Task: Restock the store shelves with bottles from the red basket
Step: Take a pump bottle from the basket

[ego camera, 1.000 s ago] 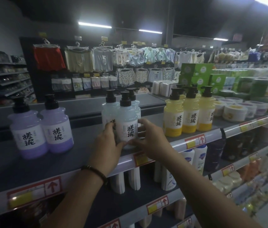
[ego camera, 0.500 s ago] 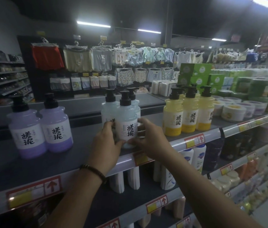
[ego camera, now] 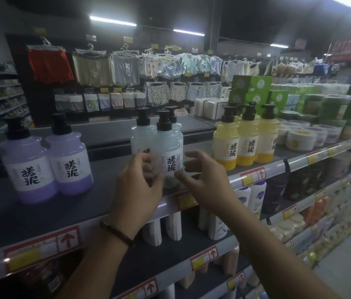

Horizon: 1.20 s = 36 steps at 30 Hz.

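Three pale blue pump bottles stand together on the top shelf [ego camera: 110,203]. My left hand [ego camera: 138,188] holds the front pale blue bottle [ego camera: 169,156], its blurred fingers curled against the bottle's left side and its thumb at the lower front. My right hand [ego camera: 204,180] hovers just right of this bottle with fingers spread, only the thumb near its base. Two purple bottles [ego camera: 47,165] stand to the left and several yellow bottles [ego camera: 245,141] to the right. The red basket is out of view.
White tubs [ego camera: 299,139] and green jars [ego camera: 332,108] fill the shelf further right. Lower shelves hold white bottles [ego camera: 252,197] and other goods behind price-tag rails [ego camera: 252,175]. Clothes hang on a rack [ego camera: 127,70] behind the shelf.
My right hand has let go of the front pale blue bottle and spread its fingers a little to the right. My left hand stays at the bottle's left side.
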Tool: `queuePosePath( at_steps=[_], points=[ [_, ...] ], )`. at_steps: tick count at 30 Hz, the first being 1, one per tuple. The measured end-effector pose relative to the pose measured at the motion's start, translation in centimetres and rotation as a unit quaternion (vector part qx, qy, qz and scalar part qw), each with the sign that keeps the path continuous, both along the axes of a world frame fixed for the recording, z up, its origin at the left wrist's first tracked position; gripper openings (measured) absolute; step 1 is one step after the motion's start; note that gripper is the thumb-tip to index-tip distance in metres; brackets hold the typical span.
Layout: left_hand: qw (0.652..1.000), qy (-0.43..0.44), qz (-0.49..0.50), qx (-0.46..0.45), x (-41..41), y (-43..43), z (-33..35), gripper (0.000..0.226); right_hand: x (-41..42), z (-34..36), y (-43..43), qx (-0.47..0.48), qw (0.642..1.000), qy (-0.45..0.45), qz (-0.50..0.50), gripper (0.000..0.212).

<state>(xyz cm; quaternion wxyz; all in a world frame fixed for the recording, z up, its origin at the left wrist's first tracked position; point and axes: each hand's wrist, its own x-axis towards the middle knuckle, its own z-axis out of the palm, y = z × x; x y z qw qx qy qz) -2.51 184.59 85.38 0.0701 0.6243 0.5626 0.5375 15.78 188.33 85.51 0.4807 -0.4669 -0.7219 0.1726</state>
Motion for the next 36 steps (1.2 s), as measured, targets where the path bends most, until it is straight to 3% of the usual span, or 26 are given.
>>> queuePosePath(
  at_steps=[6, 15, 28, 36],
  points=[
    [0.996, -0.028, -0.079, 0.001, 1.0, -1.3, -0.4, 0.029, 0.2, -0.5, -2.3, -0.001, 1.0, 0.025, -0.011, 0.035],
    [0.974, -0.058, -0.209, -0.06, 3.5, -3.6, -4.2, 0.026, 1.9, -3.9, -6.8, -0.04, 0.995, 0.078, -0.049, 0.024],
    [0.906, -0.076, -0.336, -0.245, 8.3, -4.1, -16.3, 0.023, 6.4, -16.7, -13.2, -0.167, 0.96, 0.12, -0.192, 0.017],
    [0.874, -0.083, -0.334, -0.342, 12.9, -6.3, -25.7, 0.025, 11.2, -26.1, -17.1, -0.269, 0.922, 0.136, -0.244, 0.016]
  ],
)
